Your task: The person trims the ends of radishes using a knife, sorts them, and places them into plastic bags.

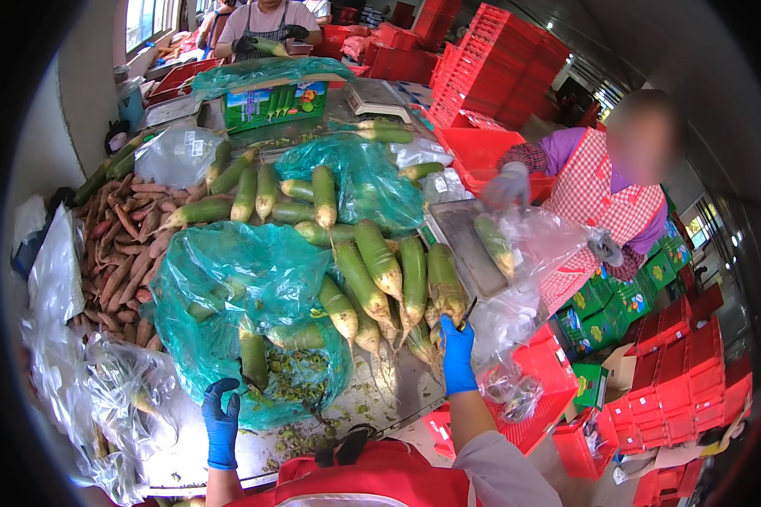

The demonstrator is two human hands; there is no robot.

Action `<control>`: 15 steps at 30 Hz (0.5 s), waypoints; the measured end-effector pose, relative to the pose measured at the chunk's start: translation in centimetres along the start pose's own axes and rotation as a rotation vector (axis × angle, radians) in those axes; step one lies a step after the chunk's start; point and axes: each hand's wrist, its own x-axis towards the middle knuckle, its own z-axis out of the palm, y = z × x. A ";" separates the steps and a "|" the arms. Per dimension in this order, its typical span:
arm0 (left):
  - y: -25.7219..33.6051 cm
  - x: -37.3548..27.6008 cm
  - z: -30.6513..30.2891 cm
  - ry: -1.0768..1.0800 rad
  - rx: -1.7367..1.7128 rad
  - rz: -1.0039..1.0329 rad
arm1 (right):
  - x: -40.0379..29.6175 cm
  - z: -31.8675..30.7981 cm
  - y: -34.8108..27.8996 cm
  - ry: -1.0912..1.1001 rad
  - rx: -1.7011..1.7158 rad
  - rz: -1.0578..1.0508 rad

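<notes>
My right hand (458,358), in a blue glove, grips a small knife (470,312) with a dark blade. Its fingers are at the root end of a green radish (445,272), and I cannot tell how firmly they hold it. More green radishes (363,279) lie in a pile beside it, root tips towards me. My left hand (221,415), also gloved in blue, has its fingers apart and is empty. Close to its fingertips lies another green radish (253,358) at the mouth of a teal plastic bag (241,253), with leaf trimmings (298,374) around it.
Sweet potatoes (123,253) are heaped at left by clear plastic bags (120,393). At right, a co-worker's gloved hands handle a bagged radish (494,244) over a scale (460,234). Red crates (526,399) stand below the table's right edge. Another person stands beyond the green carton (276,104).
</notes>
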 end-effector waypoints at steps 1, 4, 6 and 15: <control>0.5 0.4 0.3 -0.015 -0.024 -0.005 | -0.5 0.0 -1.0 -0.028 0.061 0.179; 1.3 1.7 1.1 -0.098 -0.108 -0.061 | 0.3 -0.7 -0.2 -0.097 -0.087 -0.069; 0.3 2.3 2.0 -0.097 -0.073 -0.059 | -0.3 -1.9 -0.1 -0.148 -0.054 -0.035; -3.8 5.5 4.9 -0.032 0.415 0.026 | -4.7 -2.4 -0.7 -0.110 -0.132 -0.295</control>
